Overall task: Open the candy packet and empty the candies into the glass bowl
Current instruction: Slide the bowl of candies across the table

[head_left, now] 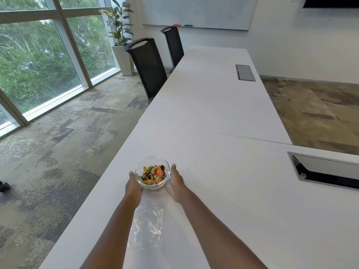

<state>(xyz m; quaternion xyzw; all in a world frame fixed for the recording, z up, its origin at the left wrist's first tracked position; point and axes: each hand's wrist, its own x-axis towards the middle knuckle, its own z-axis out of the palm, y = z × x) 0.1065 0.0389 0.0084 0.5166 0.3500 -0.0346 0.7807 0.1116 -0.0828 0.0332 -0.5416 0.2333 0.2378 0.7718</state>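
Both hands are cupped around the glass bowl (pixel 152 172): the left hand (pixel 133 188) presses its open palm and fingers against the near-left wall, and the right hand (pixel 175 182) does the same on the right side, thumb up near the rim. So neither is a fist, more like two curved palms clamping the glass between them.

Inside the bowl sit the wrapped candies (pixel 153 174), gold and orange foil, heaped maybe halfway up. The candy packet (pixel 148 227) lies flat and see-through on the white table (pixel 223 171) between the forearms, just behind the bowl, and looks emptied to me, so I'd say the pour is basically done and this is the tidy-up nudge.

If you're sliding or lifting the bowl from here, keep pressure even on both sides and keep it level, since smooth glass can slip. It's also close to the table's left edge, so I'd move it inward, not outward.
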